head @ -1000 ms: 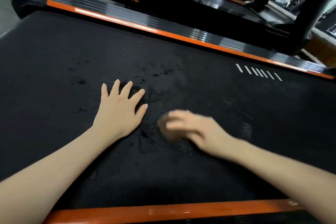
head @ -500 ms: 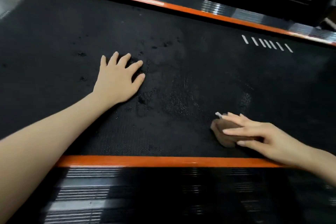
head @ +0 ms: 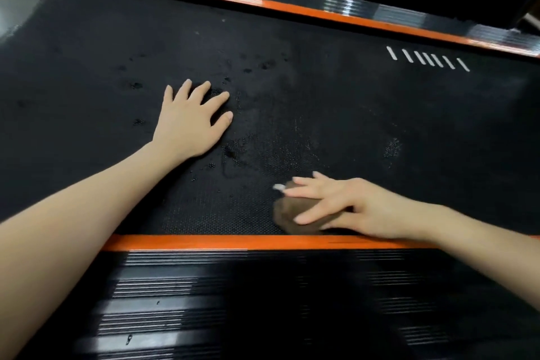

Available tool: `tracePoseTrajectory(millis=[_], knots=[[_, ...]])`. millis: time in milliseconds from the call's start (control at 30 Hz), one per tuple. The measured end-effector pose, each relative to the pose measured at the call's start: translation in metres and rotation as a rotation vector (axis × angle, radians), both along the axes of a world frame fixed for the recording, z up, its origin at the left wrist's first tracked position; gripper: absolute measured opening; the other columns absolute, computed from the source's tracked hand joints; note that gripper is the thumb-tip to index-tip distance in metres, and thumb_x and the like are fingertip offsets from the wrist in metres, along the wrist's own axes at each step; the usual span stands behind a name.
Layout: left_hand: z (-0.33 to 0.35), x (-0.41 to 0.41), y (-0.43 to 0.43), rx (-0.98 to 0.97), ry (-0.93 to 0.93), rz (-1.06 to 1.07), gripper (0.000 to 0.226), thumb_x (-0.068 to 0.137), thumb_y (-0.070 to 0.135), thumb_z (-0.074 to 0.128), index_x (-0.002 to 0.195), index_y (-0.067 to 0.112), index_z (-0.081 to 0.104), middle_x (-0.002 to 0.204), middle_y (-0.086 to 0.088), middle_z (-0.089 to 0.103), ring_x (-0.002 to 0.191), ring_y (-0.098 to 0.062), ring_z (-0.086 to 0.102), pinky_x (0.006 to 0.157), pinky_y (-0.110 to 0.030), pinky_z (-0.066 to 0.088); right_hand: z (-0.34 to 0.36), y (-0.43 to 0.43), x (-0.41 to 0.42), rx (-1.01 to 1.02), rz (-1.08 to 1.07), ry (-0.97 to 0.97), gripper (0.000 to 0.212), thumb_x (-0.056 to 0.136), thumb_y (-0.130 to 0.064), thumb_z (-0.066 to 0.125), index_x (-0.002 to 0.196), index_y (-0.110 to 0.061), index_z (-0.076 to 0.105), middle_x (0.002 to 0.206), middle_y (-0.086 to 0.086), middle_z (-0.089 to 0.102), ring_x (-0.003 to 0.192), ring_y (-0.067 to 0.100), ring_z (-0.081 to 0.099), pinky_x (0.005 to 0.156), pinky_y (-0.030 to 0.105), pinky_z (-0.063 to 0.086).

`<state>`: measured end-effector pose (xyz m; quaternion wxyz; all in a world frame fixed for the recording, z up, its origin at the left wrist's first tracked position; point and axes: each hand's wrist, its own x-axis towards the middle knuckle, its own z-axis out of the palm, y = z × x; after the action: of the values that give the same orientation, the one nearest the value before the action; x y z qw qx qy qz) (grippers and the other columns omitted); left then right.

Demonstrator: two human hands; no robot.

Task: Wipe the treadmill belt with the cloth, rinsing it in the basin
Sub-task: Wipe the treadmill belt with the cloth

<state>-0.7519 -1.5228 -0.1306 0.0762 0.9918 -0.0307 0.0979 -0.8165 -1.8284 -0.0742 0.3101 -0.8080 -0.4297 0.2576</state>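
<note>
Pressing on the brown cloth [head: 292,218], the right hand [head: 350,207] keeps its fingers [head: 304,190] straight and slightly apart, laid flat over it rather than curled round it. The cloth lies on the black treadmill belt [head: 350,96], right of centre, just beside the near orange strip [head: 204,242]. The left hand [head: 190,126] rests flat on the belt farther left, fingers spread, holding nothing. Wet patches [head: 239,152] show between the hands.
</note>
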Motion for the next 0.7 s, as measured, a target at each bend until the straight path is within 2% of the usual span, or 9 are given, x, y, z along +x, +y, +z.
tracePoseTrajectory(millis=[100,200,367,533,600,700], knots=[[0.0,0.001,-0.003,0.009,0.005,0.01,0.059,0.094,0.057,0.022,0.144,0.03,0.038,0.152,-0.013,0.031,0.141,-0.039,0.019,0.113,-0.057,0.009,0.009,-0.041,-0.003,-0.048,-0.143,0.061,0.042,0.083,-0.004,0.066,0.115,-0.031,0.067,0.141,-0.02,0.043,0.14,0.004,0.026,0.119,0.037,0.012],[0.0,0.003,-0.006,0.03,0.022,0.023,0.052,0.097,0.051,0.029,0.145,0.03,0.035,0.153,-0.013,0.028,0.141,-0.039,0.016,0.113,-0.057,0.008,0.006,-0.025,-0.007,-0.024,-0.179,0.044,0.041,0.082,-0.003,0.067,0.114,-0.028,0.068,0.14,-0.018,0.045,0.14,0.003,0.025,0.119,0.038,0.014],[0.001,0.004,-0.007,0.03,0.038,0.024,0.052,0.097,0.05,0.029,0.145,0.03,0.035,0.153,-0.012,0.027,0.142,-0.038,0.016,0.113,-0.057,0.008,-0.01,0.061,-0.003,0.075,0.002,-0.127,0.034,0.083,-0.01,0.066,0.116,-0.016,0.066,0.14,0.001,0.048,0.139,0.014,0.03,0.119,0.038,0.014],[0.004,0.001,0.0,-0.012,0.032,0.003,0.07,0.085,0.06,0.012,0.143,0.032,0.038,0.152,-0.01,0.031,0.141,-0.036,0.019,0.114,-0.054,0.01,-0.018,0.082,0.027,0.064,0.128,-0.171,0.033,0.087,-0.008,0.061,0.119,-0.016,0.065,0.142,0.0,0.047,0.138,0.013,0.033,0.119,0.036,0.013],[0.004,0.0,0.001,-0.013,0.057,0.005,0.069,0.085,0.059,0.012,0.144,0.033,0.035,0.154,-0.008,0.029,0.142,-0.035,0.017,0.115,-0.052,0.008,-0.019,0.066,0.064,0.062,-0.044,-0.23,0.035,0.087,-0.006,0.062,0.12,-0.018,0.064,0.141,0.0,0.048,0.135,0.012,0.037,0.118,0.04,0.015],[0.003,0.0,-0.004,-0.001,0.063,0.015,0.071,0.085,0.06,0.008,0.145,0.033,0.035,0.154,-0.009,0.028,0.143,-0.034,0.016,0.114,-0.052,0.006,-0.02,0.049,0.131,0.024,-0.443,-0.35,0.034,0.089,-0.012,0.062,0.12,-0.025,0.064,0.14,-0.002,0.05,0.131,0.016,0.044,0.115,0.041,0.026]])
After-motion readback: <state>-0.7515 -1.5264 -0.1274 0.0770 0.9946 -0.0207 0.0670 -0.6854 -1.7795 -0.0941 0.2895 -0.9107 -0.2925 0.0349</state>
